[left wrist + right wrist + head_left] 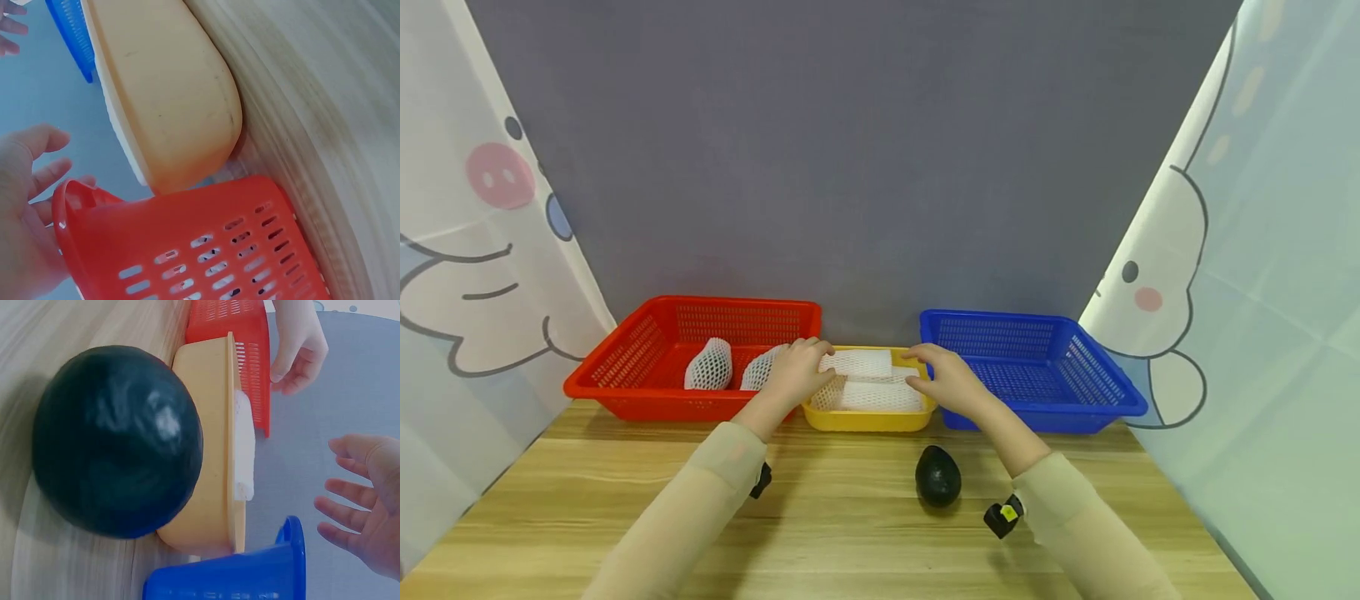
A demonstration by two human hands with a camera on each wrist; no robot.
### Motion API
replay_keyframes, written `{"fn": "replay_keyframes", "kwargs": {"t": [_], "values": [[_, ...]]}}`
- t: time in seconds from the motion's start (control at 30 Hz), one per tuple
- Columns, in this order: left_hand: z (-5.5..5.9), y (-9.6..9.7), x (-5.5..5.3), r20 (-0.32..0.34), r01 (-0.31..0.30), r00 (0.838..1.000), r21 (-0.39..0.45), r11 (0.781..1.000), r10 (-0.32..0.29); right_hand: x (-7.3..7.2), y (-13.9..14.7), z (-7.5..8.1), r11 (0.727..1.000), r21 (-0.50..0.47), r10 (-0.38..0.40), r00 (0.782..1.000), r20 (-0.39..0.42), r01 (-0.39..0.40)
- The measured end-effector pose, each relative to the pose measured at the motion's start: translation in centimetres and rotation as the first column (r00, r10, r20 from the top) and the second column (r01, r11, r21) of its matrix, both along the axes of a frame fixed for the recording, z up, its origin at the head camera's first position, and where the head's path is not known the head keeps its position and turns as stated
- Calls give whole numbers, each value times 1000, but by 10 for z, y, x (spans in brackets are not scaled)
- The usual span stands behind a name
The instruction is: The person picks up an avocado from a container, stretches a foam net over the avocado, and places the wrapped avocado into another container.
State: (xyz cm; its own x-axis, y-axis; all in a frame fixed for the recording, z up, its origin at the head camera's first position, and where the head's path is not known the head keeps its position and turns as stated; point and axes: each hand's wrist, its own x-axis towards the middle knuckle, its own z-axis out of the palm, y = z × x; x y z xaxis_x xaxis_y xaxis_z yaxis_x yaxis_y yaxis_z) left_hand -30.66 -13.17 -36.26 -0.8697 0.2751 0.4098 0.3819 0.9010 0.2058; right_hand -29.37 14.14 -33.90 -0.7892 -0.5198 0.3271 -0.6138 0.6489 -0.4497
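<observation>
My left hand [797,371] hovers over the rim between the red basket and the yellow basket [868,423], fingers bent loosely with nothing in them. On the other side, my right hand [953,382] is above the border of the yellow and blue baskets, likewise holding nothing, its fingers spread in the right wrist view. White foam net sleeves [880,397] lie in the yellow basket between the two hands. A dark avocado [937,477] rests on the table in front of the baskets, and looms large in the right wrist view.
At the left, the red basket [647,404] contains two net-wrapped things, one of them a white sleeved bundle [709,367]; their contents are hard to see. The blue basket [1037,412] stands at the right. A grey panel [865,167] rises behind the wooden table [850,517].
</observation>
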Motion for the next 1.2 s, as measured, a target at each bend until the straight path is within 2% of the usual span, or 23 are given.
{"fn": "replay_keyframes", "kwargs": {"t": [0.23,0.5,0.63,0.83,1.07,1.2], "values": [[-2,5,-7,14,-22,1000,-7,1000,22,-11,-16,-1,998,48,-54,997,50,52],[-2,11,-17,47,-29,998,-11,1000,29,-26,-30,-5,992,52,-118,990,75,115],[-3,16,-22,65,-11,998,-41,999,14,-31,-37,-8,990,70,-128,988,85,122],[-2,30,-26,55,2,998,-70,998,1,-37,-44,-14,990,102,-108,992,59,101],[-5,40,-30,169,-21,985,20,1000,18,-41,-53,-19,992,74,-106,992,75,100],[-9,40,-32,201,-46,979,25,999,40,-44,-59,-22,988,87,-136,987,87,129]]}}
